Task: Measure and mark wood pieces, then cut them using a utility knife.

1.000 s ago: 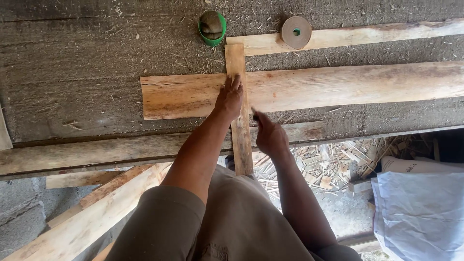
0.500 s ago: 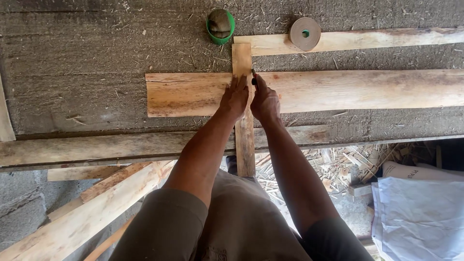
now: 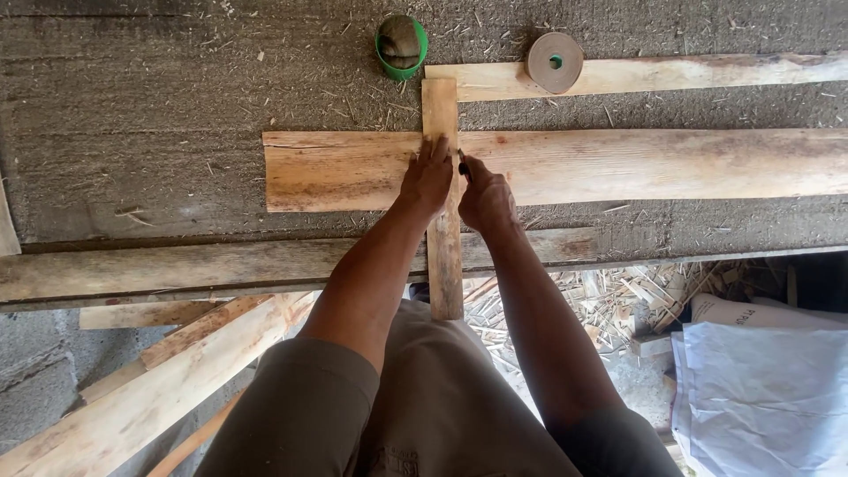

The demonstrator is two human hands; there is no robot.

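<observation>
A narrow wooden strip (image 3: 440,106) lies upright across a wide pale plank (image 3: 618,166) on the grey workbench (image 3: 177,106). My left hand (image 3: 427,177) presses flat on the strip where it crosses the plank. My right hand (image 3: 486,199) is closed around a small dark pencil-like tool (image 3: 463,165), its tip against the strip's right edge on the plank.
A green cup (image 3: 401,44) and a roll of brown tape (image 3: 555,62) sit at the bench's far side, the roll on a second long plank (image 3: 707,74). Loose boards (image 3: 150,389) lean lower left. Wood scraps (image 3: 618,300) and white sheeting (image 3: 768,389) lie lower right.
My right hand came up from the bench's near edge to the strip's right side beside my left hand, and now holds the tool tip at the plank. The left hand stayed on the strip.
</observation>
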